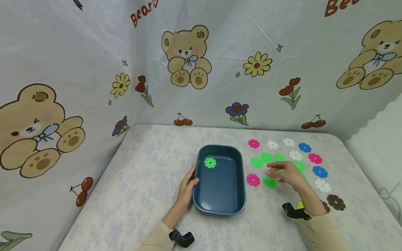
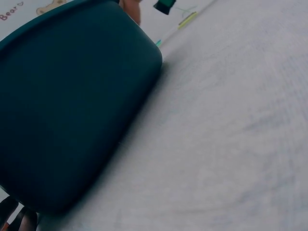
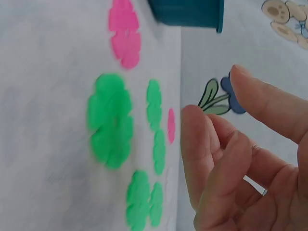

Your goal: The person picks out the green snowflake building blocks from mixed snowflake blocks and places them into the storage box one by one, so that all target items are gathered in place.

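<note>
A dark blue rectangular tray point(image 1: 218, 195) stands on the table, with one green notched plastic disc point(image 1: 210, 162) lying inside near its far left corner. My left hand point(image 1: 187, 186) holds the tray's left side, thumb at the rim and fingers along the outer wall. In the left wrist view the tray's outer wall point(image 2: 82, 96) fills much of the picture. My right hand point(image 1: 287, 173) hovers over several green discs point(image 1: 270, 182) right of the tray. Its fingers are loosely bent, the thumb point(image 3: 269, 103) stands apart from them, and nothing is held.
Around the right hand lie pink point(image 1: 253, 180), white point(image 1: 322, 185), blue point(image 1: 320, 171) and brown point(image 1: 336, 202) discs. A yellow disc point(image 1: 300, 205) is partly hidden by the right wrist. A bear-printed cloth point(image 1: 220, 97) hangs behind the table.
</note>
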A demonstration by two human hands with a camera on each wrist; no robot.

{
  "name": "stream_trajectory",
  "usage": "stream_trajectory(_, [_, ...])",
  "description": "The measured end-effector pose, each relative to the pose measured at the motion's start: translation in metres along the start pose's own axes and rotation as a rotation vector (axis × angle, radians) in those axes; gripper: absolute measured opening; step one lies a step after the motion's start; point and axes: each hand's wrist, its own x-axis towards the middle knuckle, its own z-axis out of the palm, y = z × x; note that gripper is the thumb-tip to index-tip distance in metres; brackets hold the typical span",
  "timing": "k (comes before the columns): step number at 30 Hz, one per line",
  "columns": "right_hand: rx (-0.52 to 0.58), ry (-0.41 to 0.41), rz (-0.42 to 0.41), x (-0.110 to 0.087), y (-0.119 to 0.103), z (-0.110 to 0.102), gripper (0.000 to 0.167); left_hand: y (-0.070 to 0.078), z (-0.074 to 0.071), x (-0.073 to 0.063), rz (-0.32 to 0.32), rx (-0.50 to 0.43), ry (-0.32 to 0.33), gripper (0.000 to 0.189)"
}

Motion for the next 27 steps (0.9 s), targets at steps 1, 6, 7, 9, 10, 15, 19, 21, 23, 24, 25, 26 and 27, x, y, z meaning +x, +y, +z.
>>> stream_trajectory(1, [-0.005, 0.004, 0.022, -0.002, 0.004, -0.001, 0.051, 0.0, 0.0, 0.0, 0.0, -0.001, 0.001, 0.054])
stream_trajectory(6, [-0.024, 0.027, 0.079, -0.005, 0.019, -0.004, 0.053, 0.0, 0.0, 0.0, -0.003, -0.008, 0.002, 0.055])
stream_trajectory(7, [-0.027, 0.032, 0.082, -0.006, 0.021, -0.004, 0.052, 0.0, 0.0, 0.0, -0.002, -0.01, 0.001, 0.055])
stream_trajectory(9, [-0.033, 0.041, 0.085, -0.006, 0.024, -0.003, 0.052, 0.0, -0.001, 0.0, -0.001, -0.012, -0.007, 0.055])
stream_trajectory(10, [-0.034, 0.044, 0.087, -0.006, 0.025, -0.003, 0.051, 0.0, -0.001, 0.0, -0.001, -0.013, -0.008, 0.055])
stream_trajectory(15, [-0.032, 0.047, 0.089, -0.006, 0.031, 0.001, 0.05, 0.0, -0.001, 0.0, -0.004, -0.006, -0.009, 0.055])
stream_trajectory(19, [-0.045, 0.045, 0.077, -0.007, 0.034, 0.005, 0.05, 0.0, 0.0, -0.001, -0.009, -0.004, -0.004, 0.054])
stream_trajectory(21, [-0.053, 0.046, 0.072, -0.007, 0.035, 0.007, 0.051, 0.0, 0.0, -0.002, -0.009, -0.008, -0.002, 0.054])
stream_trajectory(23, [-0.063, 0.049, 0.065, -0.006, 0.036, 0.009, 0.052, 0.001, 0.0, -0.002, -0.005, -0.014, -0.001, 0.054])
stream_trajectory(24, [-0.067, 0.052, 0.064, -0.006, 0.036, 0.009, 0.052, 0.001, 0.0, -0.002, -0.004, -0.016, -0.001, 0.054])
stream_trajectory(25, [-0.07, 0.056, 0.061, -0.005, 0.036, 0.01, 0.053, 0.001, 0.0, -0.002, -0.003, -0.018, -0.001, 0.054])
stream_trajectory(26, [-0.073, 0.06, 0.062, -0.005, 0.035, 0.01, 0.053, 0.002, 0.0, -0.002, -0.003, -0.019, -0.002, 0.055])
stream_trajectory(27, [-0.078, 0.061, 0.057, -0.005, 0.035, 0.01, 0.054, 0.002, 0.0, -0.002, -0.004, -0.02, -0.002, 0.055])
